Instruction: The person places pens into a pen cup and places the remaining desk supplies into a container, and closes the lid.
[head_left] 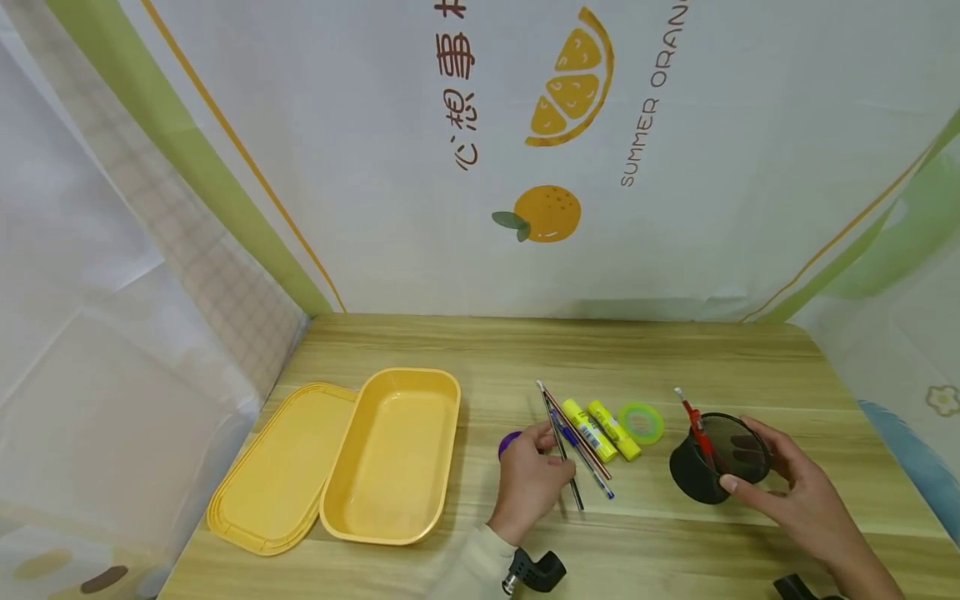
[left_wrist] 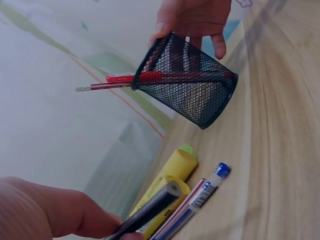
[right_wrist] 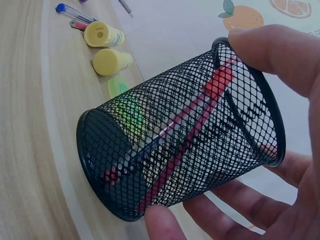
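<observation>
My left hand (head_left: 528, 482) pinches a dark pencil (left_wrist: 147, 209) between thumb and fingers, low over the table. Beside it lie a blue-capped pen (head_left: 602, 483) and a reddish pencil (head_left: 599, 463), with two yellow glue sticks (head_left: 589, 430) just to their right. A round purple thing (head_left: 507, 442) is partly hidden behind the left hand. My right hand (head_left: 810, 500) grips a black mesh pen holder (head_left: 692, 477) around its rim and side, tilting it. Inside the holder lean a red pen (left_wrist: 120, 78) and a red pencil (left_wrist: 107, 86), their upper ends past the rim.
A yellow rectangular box (head_left: 390, 462) stands on the wooden table (head_left: 495, 346) left of the left hand. Its matching lid (head_left: 273, 475) lies at the far left, against the box. A green round disc (head_left: 642, 423) rests between the glue sticks and the pen holder. Printed cloth hangs behind.
</observation>
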